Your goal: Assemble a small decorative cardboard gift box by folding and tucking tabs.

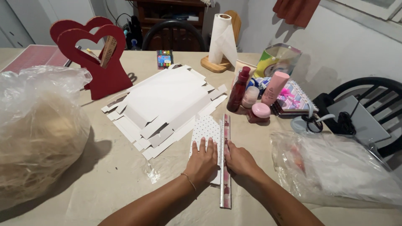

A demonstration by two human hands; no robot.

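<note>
At far left, a crinkled clear plastic bag [39,129] holds pale, fibrous filling. Next stands a red heart-shaped holder [100,62], then flat white cardboard blanks [167,100] with cut tabs. Your left hand [204,161] lies flat, fingers spread, pressing dotted white paper [206,129] at the table's near centre; it grips nothing. Your right hand [239,160] presses down a long metallic ruler [226,167] along the paper's right edge. Rightward: glossy bottles [238,90], then another plastic bag [335,167]. The table [113,175] is covered in beige cloth; black chairs [368,104] stand around it.
</note>
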